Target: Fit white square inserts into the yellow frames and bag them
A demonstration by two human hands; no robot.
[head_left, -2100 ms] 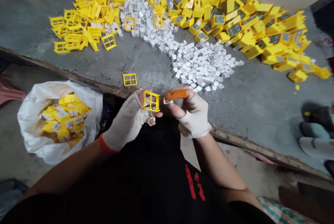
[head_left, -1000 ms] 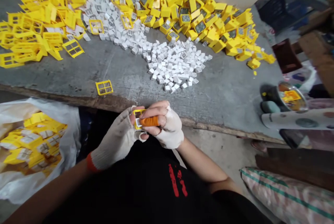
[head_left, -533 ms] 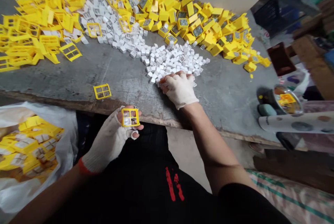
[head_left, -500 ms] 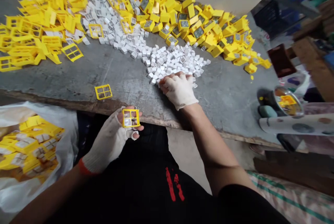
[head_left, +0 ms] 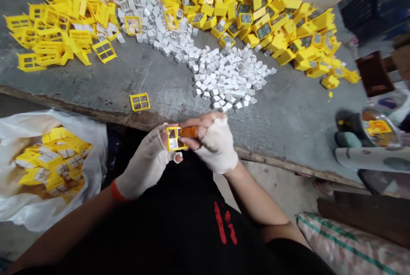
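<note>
1. Right, left hand [head_left: 144,166] in a fingerless knit glove [head_left: 136,179] pinches a yellow plastic frame [head_left: 169,138] over the lap; right hand [head_left: 213,142] curls closed against it, orange finger cot [head_left: 188,132] pressed on the frame.
2. Risk: frame could flex or slip in the glove, popping out whatever sits in its cells; fingers partly hide these.
3. White sack [head_left: 19,181] sits low on the left, so a dropped part could miss it.
4. Loose yellow frame [head_left: 139,102] lies near the edge of the grey concrete table [head_left: 153,72]; a stray forearm could knock it off.
5. Farther on, white square pieces [head_left: 229,79] lie heaped; a careless reach could scatter them.
</note>
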